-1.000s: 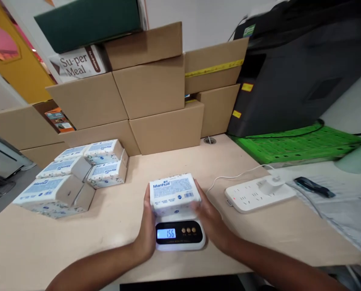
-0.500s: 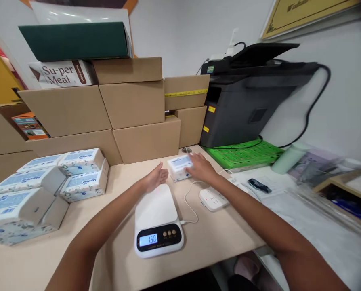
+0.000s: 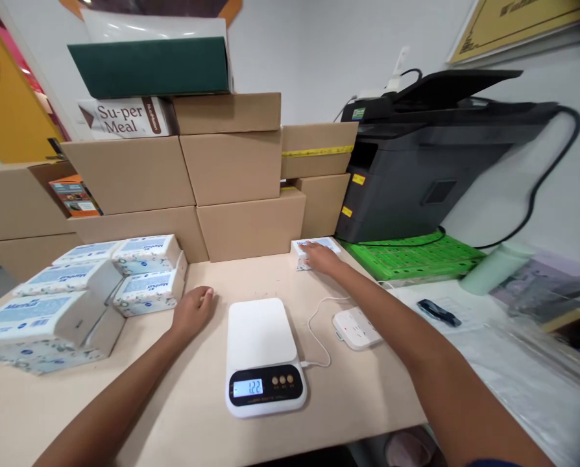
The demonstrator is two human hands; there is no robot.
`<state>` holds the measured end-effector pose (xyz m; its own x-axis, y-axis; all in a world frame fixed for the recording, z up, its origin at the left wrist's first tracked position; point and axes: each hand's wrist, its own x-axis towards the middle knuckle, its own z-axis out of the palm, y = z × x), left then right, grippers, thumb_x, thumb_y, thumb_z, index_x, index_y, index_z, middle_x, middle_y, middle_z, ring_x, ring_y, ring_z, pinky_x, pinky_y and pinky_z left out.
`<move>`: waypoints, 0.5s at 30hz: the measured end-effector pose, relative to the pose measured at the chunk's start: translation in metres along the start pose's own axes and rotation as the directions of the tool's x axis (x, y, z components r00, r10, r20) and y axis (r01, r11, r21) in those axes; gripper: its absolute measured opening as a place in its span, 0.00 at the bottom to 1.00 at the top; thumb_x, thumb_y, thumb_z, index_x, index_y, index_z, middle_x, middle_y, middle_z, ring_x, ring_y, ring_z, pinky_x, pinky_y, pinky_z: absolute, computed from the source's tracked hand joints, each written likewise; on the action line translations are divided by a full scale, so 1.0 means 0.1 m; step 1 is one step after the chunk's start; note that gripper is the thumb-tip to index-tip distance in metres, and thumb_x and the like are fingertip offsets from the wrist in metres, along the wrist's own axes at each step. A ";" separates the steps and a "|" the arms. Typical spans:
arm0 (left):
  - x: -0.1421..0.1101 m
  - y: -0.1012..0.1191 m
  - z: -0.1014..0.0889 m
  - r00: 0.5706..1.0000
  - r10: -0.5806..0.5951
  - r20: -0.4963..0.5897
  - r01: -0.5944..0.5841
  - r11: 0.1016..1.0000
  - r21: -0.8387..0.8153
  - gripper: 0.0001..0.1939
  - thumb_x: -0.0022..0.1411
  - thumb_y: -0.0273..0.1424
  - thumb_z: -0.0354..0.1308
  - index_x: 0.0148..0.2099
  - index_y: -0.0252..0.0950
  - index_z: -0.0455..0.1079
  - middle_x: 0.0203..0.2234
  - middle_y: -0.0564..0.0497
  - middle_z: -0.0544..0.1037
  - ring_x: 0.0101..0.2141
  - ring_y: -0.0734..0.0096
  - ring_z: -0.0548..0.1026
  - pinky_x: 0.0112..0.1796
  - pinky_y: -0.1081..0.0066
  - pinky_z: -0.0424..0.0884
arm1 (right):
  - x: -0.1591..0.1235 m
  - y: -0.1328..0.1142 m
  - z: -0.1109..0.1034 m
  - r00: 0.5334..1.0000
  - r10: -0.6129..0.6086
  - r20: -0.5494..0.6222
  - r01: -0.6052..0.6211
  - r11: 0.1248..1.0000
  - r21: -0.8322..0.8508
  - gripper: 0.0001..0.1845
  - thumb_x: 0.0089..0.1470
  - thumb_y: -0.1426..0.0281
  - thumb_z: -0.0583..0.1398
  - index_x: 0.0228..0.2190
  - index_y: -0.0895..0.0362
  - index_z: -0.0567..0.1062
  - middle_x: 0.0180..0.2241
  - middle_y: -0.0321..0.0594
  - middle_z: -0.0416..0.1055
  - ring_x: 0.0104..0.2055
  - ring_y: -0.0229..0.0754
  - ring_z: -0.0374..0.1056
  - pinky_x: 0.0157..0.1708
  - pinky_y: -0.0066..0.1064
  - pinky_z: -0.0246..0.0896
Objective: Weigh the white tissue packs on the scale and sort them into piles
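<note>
In the head view, the right hand [image 3: 319,258] reaches across to the far side of the table [image 3: 187,389] and lies over the single pack [image 3: 298,257]. Its fingers stretch over the pack's top and near face; I cannot tell whether they grip it or merely rest on it. That pack lies in front of the cardboard boxes [image 3: 251,224], just to the left of the green slatted base [image 3: 416,256] under the printer [image 3: 407,175].

The left hand [image 3: 193,312] is near the right side of the stacked packs [image 3: 83,285], fingers curled inward, with nothing visible in them.

Between the arms, on the near side, is the white scale [image 3: 265,357], its lit display showing what looks like 1.22. The power strip [image 3: 358,327] lies to its right, partly behind the right forearm.

The step in hand appears to be placing the single pack on the far side. I judge that the next move calls for squaring it there, then lifting the right fingers clear without dragging it.
</note>
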<state>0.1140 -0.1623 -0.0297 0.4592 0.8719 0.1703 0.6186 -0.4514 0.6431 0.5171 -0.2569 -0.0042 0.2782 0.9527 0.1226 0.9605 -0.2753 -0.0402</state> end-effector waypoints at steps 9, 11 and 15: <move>-0.08 -0.20 0.01 0.996 0.089 0.002 -0.088 0.980 0.178 0.25 0.72 0.48 0.42 0.43 0.40 0.76 0.42 0.42 0.86 0.48 0.47 0.79 0.49 0.55 0.70 | 0.09 -0.04 0.02 0.998 0.043 0.036 -0.040 0.997 -0.068 0.23 0.68 0.61 0.64 0.60 0.54 0.73 0.63 0.48 0.71 0.60 0.51 0.73 0.59 0.52 0.73; -0.07 -0.22 0.02 0.995 0.096 0.000 -0.094 0.978 0.185 0.25 0.72 0.48 0.41 0.43 0.40 0.76 0.42 0.42 0.85 0.47 0.47 0.79 0.48 0.55 0.70 | 0.10 -0.06 0.01 0.997 0.051 0.053 -0.046 0.996 -0.083 0.22 0.68 0.61 0.64 0.60 0.55 0.74 0.62 0.48 0.72 0.58 0.50 0.74 0.57 0.50 0.74; -0.08 -0.26 0.03 0.993 0.115 0.000 -0.113 0.974 0.196 0.25 0.72 0.47 0.40 0.44 0.40 0.76 0.42 0.43 0.86 0.48 0.48 0.79 0.49 0.55 0.70 | 0.11 -0.08 0.00 0.996 0.047 0.075 -0.039 0.993 -0.107 0.22 0.68 0.61 0.64 0.59 0.55 0.74 0.61 0.48 0.73 0.58 0.50 0.74 0.57 0.50 0.75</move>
<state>0.0966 -0.1584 -0.0500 0.5275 0.8141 0.2428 0.6758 -0.5753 0.4609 0.5123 -0.2442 -0.0028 0.3223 0.9455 0.0463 0.9438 -0.3248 0.0614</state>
